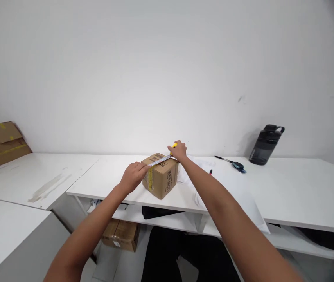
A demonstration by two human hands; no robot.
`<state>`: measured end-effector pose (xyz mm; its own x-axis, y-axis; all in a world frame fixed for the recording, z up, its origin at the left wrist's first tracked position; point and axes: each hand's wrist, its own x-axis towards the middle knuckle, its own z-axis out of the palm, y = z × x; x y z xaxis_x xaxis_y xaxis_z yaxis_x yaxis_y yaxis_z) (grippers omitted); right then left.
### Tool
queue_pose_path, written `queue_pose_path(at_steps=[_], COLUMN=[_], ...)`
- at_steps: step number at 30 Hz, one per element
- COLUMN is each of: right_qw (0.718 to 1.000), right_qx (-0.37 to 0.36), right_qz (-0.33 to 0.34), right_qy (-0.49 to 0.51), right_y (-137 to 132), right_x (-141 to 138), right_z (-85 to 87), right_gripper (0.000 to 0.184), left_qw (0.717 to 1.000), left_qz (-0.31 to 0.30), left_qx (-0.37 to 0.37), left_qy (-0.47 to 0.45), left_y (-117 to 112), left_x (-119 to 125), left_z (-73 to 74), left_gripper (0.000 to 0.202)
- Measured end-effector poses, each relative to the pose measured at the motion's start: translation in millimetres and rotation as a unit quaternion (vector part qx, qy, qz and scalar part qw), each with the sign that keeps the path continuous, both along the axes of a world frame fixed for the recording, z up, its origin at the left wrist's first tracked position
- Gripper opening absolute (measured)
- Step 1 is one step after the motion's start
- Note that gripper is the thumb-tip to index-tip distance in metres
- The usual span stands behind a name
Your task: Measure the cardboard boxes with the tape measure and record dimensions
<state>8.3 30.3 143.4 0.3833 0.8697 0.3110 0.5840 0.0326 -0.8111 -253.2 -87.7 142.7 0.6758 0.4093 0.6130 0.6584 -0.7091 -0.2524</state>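
Observation:
A small cardboard box [168, 178] with dark printing and yellow tape down one side sits near the table's front edge. Across its top lies the extended white blade of a yellow tape measure [173, 147]. My right hand [180, 151] grips the tape measure's case at the box's far right edge. At the left edge, my left hand [133, 174] has its fingers closed on the blade's end, against the box. Its fingertips partly hide that end.
White paper sheets [237, 192] lie right of the box, with a red-tipped pen [210, 172] partly behind my right arm. A black pen [222, 158], a dark bottle [265, 145] and the wall stand behind. Cartons [4, 143] are at far left; another carton [123, 235] sits below.

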Motion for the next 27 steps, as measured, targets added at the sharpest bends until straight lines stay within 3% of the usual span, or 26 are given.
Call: queue_pose_path(at_steps=[5, 9, 19, 27], right_qw=[0.995, 0.993, 0.979, 0.961], right_qx=[0.021, 0.029, 0.058, -0.013], right_qz=[0.042, 0.050, 0.044, 0.094], right_qy=[-0.090, -0.104, -0.191, -0.260], right_y=[-1, -1, -15, -34], right_x=[-5, -9, -13, 7], right_z=[4.8, 3.8, 3.4, 20.2], right_gripper=[0.050, 0.047, 0.042, 0.061], left_qw=[0.997, 0.994, 0.989, 0.991], left_qz=[-0.014, -0.029, 0.025, 0.004], left_qx=[-0.058, -0.085, -0.086, -0.093], left_qy=[-0.053, -0.059, -0.120, -0.094], left_y=[-3, 2, 8, 1], left_x=[22, 32, 37, 29], left_z=[-2.4, -12.5, -42.9, -31.6], left_gripper=[0.033, 0.036, 0.042, 0.045])
